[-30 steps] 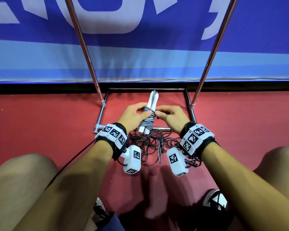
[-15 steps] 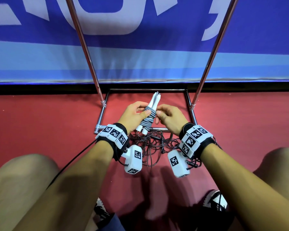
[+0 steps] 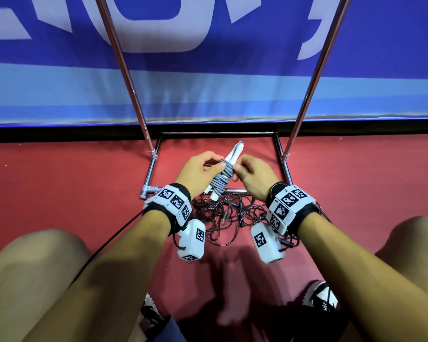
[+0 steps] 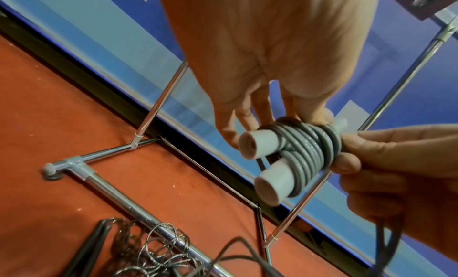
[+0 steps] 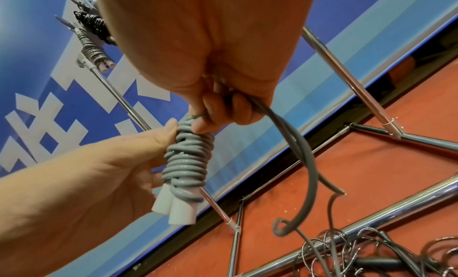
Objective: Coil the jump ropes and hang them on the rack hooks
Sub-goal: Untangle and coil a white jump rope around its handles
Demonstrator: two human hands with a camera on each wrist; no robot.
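The pair of white handles [image 3: 232, 159] has tipped over since a second ago: then they stood nearly straight up between the two hands, and now they lean to the right, tips pointing at the rack's back rail. The grey cord [image 3: 221, 180] wound round them looks a turn or so longer than it did, reaching further up the handles.

The left hand [image 3: 198, 172] grips the bundle from its side, thumb laid across the coils. The right hand [image 3: 251, 177] is closed on the cord at the top of the winding; from the right wrist view its fingers [image 5: 210, 112] pinch the last turn, and a short doubled tail [image 5: 304, 163] hangs loose from the fist. The whole bundle is held in the air just above the front bar of the rack base [image 3: 150, 178], over the red floor [image 3: 59, 181].

To my eye the winding is nearly finished. With so little cord left, what remains is to tuck or lock the end, and the tilt looks like setting up for that.

Another grey rope [image 5: 93, 49] already hangs coiled high on the rack. A tangle of thin dark ropes [image 3: 223, 215] lies on the floor beneath the hands, not yet coiled, so there is more to do.
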